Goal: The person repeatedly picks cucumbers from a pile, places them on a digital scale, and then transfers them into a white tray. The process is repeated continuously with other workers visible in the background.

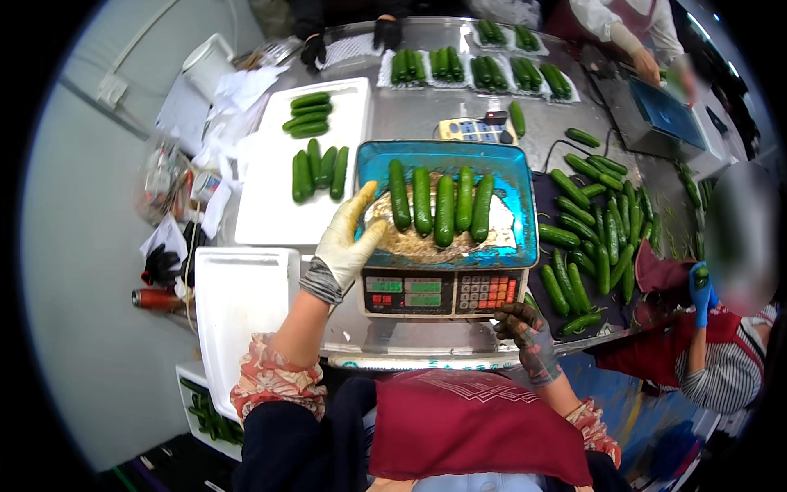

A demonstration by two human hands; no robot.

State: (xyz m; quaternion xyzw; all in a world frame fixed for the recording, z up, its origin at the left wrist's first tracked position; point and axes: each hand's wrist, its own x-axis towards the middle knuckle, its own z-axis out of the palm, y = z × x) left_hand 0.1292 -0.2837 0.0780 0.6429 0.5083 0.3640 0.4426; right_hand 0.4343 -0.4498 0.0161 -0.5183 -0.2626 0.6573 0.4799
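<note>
Several green cucumbers (444,209) lie side by side in the worn blue pan (510,157) of a digital weighing scale. My left hand (349,243), in a pale yellowish glove, is at the pan's left edge with thumb and fingers apart and nothing between them. The scale's front panel (409,294) shows lit green digits beside a keypad (487,292). Close to the keypad's lower right corner is my right hand (530,341), in a dark, stained glove. Its fingers are loosely bent and slightly apart, with nothing visible in them.
Loose cucumbers (609,227) are heaped on a dark cloth at right. A white foam board (264,209) bears more cucumbers; a white foam tray (240,326) sits nearer. Netted cucumber packs (489,74) line the back, behind a power strip (473,130). Co-workers' hands (701,292) are around the table.
</note>
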